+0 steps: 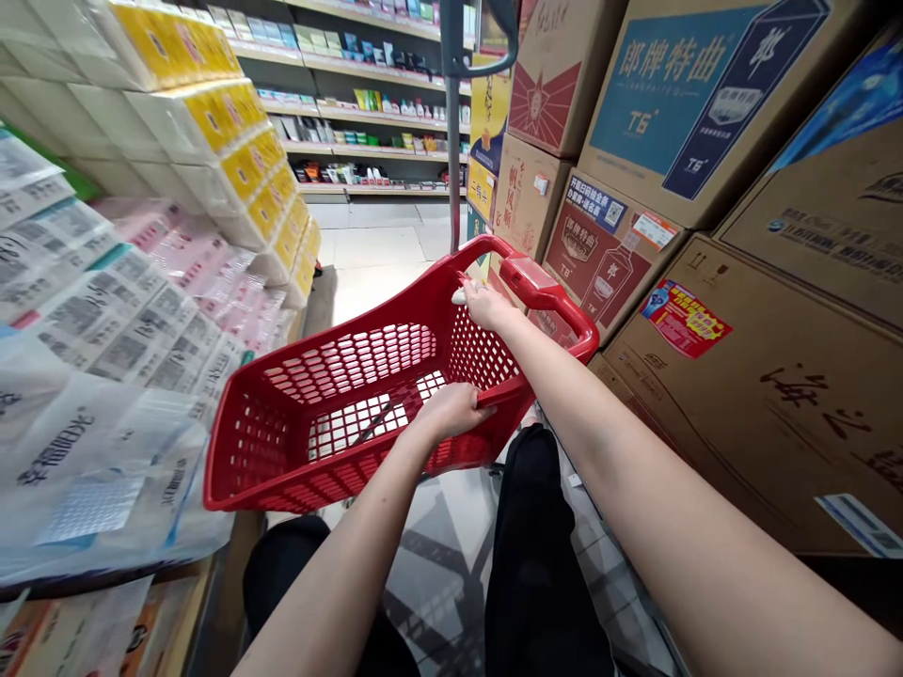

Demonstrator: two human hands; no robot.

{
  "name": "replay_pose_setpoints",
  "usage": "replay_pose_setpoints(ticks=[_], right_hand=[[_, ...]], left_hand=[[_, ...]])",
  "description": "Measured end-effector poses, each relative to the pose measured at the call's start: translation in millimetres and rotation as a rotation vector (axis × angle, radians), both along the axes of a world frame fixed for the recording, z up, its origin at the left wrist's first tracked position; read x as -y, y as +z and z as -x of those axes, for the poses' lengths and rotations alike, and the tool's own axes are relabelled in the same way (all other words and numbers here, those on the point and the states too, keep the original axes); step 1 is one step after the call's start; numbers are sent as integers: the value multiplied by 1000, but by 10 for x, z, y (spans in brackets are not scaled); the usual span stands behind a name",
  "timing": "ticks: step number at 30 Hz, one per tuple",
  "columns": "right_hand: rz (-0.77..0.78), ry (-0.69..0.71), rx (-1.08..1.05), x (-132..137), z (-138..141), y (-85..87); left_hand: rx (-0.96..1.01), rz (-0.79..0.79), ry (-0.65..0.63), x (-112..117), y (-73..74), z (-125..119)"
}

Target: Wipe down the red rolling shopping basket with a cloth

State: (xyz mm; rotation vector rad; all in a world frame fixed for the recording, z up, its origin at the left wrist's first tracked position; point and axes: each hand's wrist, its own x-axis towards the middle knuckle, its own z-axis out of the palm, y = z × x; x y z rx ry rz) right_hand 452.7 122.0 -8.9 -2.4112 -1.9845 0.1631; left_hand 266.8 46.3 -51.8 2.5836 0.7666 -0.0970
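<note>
Bare forearms point(613, 442) fill the front of the head view, reaching to a red shopping cart point(423, 301) just ahead. Left hand point(451, 409) has its fingers wrapped over the near rim, most of the basket off to their left. Right hand point(486, 303) is by the far rim under the handle point(540, 282), fingers bent; can't tell what they're gripping.

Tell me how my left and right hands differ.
The left hand grips the near rim of the red cart; the right hand reaches across, close to the far rim. Something small and white, too unclear to name, shows at the right hand; the left hand shows nothing similar. Both hands are at the cart.
</note>
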Motion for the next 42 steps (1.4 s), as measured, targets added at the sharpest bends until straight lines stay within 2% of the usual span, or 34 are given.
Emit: replay_pose_setpoints(ticks=[8, 14, 18, 21, 26, 30, 34, 37, 39, 42], right_hand=[[-4, -25, -8, -288, 13, 90], [5, -35, 11, -176, -73, 112], [93, -91, 26, 49, -79, 142], [118, -76, 51, 266, -71, 149], [107, -52, 66, 656, -85, 90], [30, -30, 87, 988, -22, 84], [12, 16, 116, 1292, 85, 281], [-2, -99, 137, 1467, 64, 517], [-73, -200, 165, 1580, 1, 627], [-184, -215, 200, 1759, -53, 606]], left_hand=[[13, 28, 22, 95, 9, 95], [-21, 29, 29, 61, -1, 24], [-19, 30, 16, 16, -27, -47], [5, 4, 34, 9, -46, -93], [38, -54, 71, 40, -71, -130], [34, -56, 93, 71, -49, -115], [24, -47, 104, 81, -20, -86], [33, -53, 134, 54, -20, -79], [27, -52, 160, 22, -23, -83], [9, -37, 165, -36, -21, -89]])
